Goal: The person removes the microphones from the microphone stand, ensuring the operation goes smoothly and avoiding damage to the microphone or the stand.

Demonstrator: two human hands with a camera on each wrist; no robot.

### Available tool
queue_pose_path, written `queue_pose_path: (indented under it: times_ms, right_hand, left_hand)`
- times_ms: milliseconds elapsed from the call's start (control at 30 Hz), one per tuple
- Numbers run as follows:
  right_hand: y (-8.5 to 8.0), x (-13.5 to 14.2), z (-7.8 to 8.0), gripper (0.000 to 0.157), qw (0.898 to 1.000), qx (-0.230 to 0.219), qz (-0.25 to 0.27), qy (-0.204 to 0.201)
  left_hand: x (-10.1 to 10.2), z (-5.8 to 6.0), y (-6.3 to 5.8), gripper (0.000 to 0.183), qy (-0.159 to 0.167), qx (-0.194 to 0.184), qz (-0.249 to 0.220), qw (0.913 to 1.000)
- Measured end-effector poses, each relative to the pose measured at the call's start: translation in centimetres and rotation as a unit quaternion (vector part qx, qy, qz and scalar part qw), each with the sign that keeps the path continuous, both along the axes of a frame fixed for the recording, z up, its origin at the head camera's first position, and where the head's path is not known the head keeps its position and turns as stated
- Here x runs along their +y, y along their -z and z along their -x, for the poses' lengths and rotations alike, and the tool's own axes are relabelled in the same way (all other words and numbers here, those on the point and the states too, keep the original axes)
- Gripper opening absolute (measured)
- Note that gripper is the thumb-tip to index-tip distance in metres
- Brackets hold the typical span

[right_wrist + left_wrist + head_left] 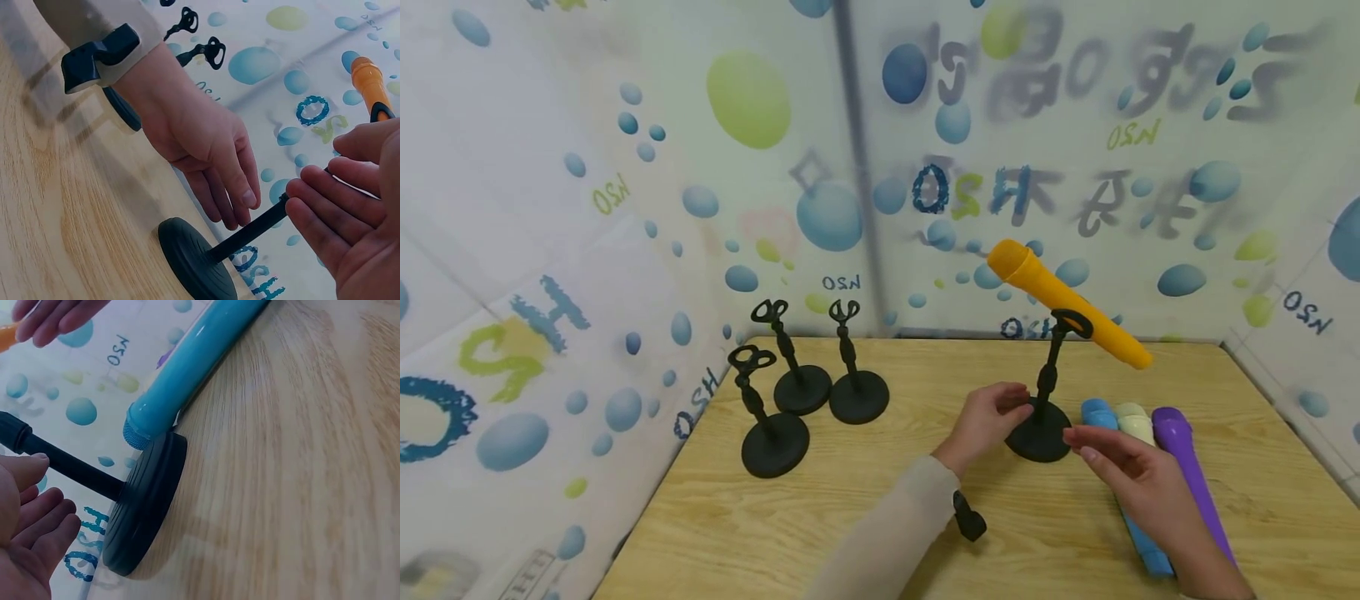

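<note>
An orange microphone (pixel 1078 310) lies slanted in the clip of a black desktop microphone stand (pixel 1047 379), its head raised to the left. The round base (pixel 150 503) of this stand rests on the table. On the left of the pole is my left hand (pixel 987 423), its fingers loosely bent and holding nothing. In the right wrist view the thumb and fingers of that hand hang close to the pole. My right hand (pixel 1142 483) hovers to the right of the base with relaxed, extended fingers, palm toward the stand, partly covering the microphones beneath it.
A blue microphone (pixel 187 369), a pale yellow one (pixel 1135 422) and a purple one (pixel 1187 467) lie side by side on the right. Three more black stands (pixel 775 446) with bare clips stand at the table's left. A patterned curtain (pixel 880 167) hangs behind the wooden table (pixel 715 533).
</note>
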State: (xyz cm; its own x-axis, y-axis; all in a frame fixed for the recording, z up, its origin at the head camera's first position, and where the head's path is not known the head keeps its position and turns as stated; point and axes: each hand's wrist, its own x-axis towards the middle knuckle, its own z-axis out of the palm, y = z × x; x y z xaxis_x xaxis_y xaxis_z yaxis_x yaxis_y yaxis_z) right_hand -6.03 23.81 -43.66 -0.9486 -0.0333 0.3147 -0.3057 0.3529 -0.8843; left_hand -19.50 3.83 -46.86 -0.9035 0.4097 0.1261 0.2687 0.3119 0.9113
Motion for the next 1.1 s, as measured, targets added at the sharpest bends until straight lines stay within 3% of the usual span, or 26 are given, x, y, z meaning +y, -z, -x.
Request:
queue_pose_path:
  times_ms: [233, 433, 800, 1100]
  right_hand:
    - [0.2, 0.0, -0.2, 0.029, 1.0, -0.002, 0.016, -0.004]
    - [0.5, 0.1, -0.2, 0.029, 1.0, 0.003, 0.026, -0.007]
    - [0.3, -0.1, -0.4, 0.029, 1.0, -0.005, 0.013, -0.004]
    - [0.0, -0.2, -0.4, 0.029, 1.0, -0.012, 0.009, 0.003]
  left_hand:
    - [1.6, 0.1, 0.0, 0.043, -0.007, -0.009, 0.003, 0.9999]
    - [2.5, 0.2, 0.2, 0.034, -0.007, -0.001, 0.022, 0.9997]
    - [2.2, -0.2, -0.2, 0.025, -0.019, 0.015, 0.031, 0.9992]
    - [1.4, -0.4, 0.0, 0.024, -0.009, 0.025, 0.024, 0.9994]
